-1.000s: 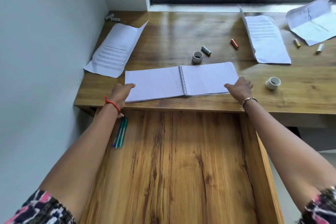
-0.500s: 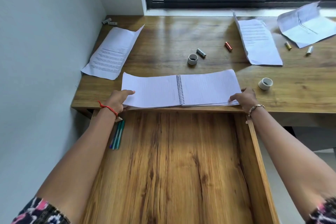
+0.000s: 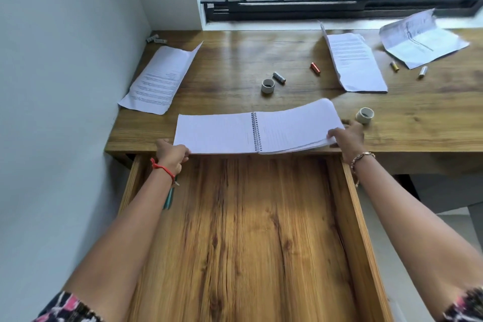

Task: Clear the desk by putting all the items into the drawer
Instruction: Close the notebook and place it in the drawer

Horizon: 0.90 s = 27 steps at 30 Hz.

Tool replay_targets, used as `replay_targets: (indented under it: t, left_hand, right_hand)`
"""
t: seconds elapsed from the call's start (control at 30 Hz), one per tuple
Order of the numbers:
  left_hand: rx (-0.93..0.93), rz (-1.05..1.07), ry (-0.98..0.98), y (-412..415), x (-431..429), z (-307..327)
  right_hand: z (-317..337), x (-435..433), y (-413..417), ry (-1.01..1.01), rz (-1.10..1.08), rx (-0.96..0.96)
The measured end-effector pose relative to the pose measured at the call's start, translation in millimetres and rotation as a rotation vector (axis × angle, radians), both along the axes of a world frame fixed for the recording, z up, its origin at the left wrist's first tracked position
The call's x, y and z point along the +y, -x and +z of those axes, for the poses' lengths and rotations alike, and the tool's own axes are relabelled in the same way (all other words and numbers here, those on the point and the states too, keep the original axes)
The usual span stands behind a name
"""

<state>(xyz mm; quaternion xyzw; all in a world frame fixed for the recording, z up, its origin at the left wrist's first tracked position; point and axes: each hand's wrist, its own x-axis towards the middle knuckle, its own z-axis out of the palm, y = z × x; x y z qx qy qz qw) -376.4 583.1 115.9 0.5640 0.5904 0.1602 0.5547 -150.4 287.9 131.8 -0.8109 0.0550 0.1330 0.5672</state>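
- Wood-grain laminate lines the open drawer [image 3: 251, 243], which is pulled out below the front edge of the desk [image 3: 235, 60]; its floor is almost bare, with teal pens [image 3: 168, 200] seen at 9 o'clock beside the left forearm.
- The open spiral notebook [image 3: 257, 129] is located at the desk's front edge, its near edge overhanging the drawer.
- The left hand [image 3: 171, 153] is closed on the notebook's near-left corner, fingers curled under the page block.
- The right hand [image 3: 347, 136] is closed on the right page edge, which is lifted and bowed upward.
- Step in hand, as judged: transfer of the notebook into the drawer.
- Both edges are to be raised evenly so the spiral binding is not twisted and loose pages are not fanned.
- The notebook is to be drawn toward 6 o'clock, lowered flat onto the drawer floor, and kept clear of the pens.
- The tape roll [image 3: 365, 115], just beside the right hand at 2 o'clock, is not to be knocked.
- Remaining on the desk: a second tape roll [image 3: 267, 85], batteries [image 3: 279, 77], printed sheets [image 3: 160, 78].
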Motion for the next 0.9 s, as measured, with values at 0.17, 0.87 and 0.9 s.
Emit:
replay_targets:
  t: [0.17, 0.87, 0.9]
  left_hand:
    - [-0.161, -0.049, 0.351, 9.6, -21.3, 17.6]
    - [-0.377, -0.337, 0.357, 47.4, -41.5, 21.1]
    - [-0.389, -0.353, 0.344, 54.9, -38.7, 20.8]
  right_hand:
    - [45.6, 35.8, 13.6, -0.083, -0.056, -0.365]
    - [18.9, 112.1, 132.2, 0.110, 0.754, -0.409]
    - [19.5, 108.0, 124.4, 0.160, 0.661, -0.414]
